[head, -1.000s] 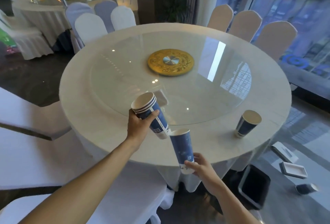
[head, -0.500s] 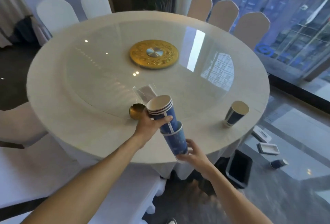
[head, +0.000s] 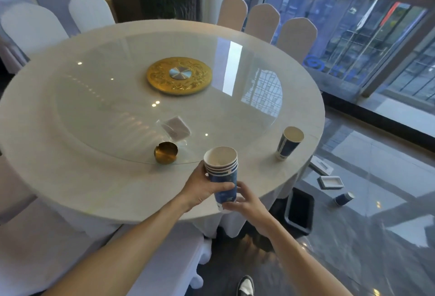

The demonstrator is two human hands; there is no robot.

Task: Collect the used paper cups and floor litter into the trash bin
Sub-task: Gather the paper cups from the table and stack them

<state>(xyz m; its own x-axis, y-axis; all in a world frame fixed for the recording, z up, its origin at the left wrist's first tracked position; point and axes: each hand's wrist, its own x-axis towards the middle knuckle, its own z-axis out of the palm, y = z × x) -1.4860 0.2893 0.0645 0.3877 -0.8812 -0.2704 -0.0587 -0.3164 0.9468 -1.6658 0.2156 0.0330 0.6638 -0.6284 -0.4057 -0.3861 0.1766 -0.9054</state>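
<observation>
A nested stack of blue paper cups (head: 223,175) is held upright over the table's near edge. My left hand (head: 203,186) grips its side and my right hand (head: 244,199) holds its base. One more blue paper cup (head: 289,143) stands alone on the table to the right. The black trash bin (head: 300,211) sits on the floor beside the tablecloth. On the floor past it lie a blue cup on its side (head: 344,198) and two small white boxes (head: 330,182), (head: 321,165).
The round table (head: 70,178) carries a glass turntable with a gold centre disc (head: 179,76), a gold ashtray (head: 166,152) and a clear plastic packet (head: 176,127). White-covered chairs ring the table; one (head: 164,260) is right below my arms. Windows are at the right.
The single cup in my right hand has been pushed up onto the bottom of the stack in my left hand; both hands now hold one stack. The view has shifted right.
</observation>
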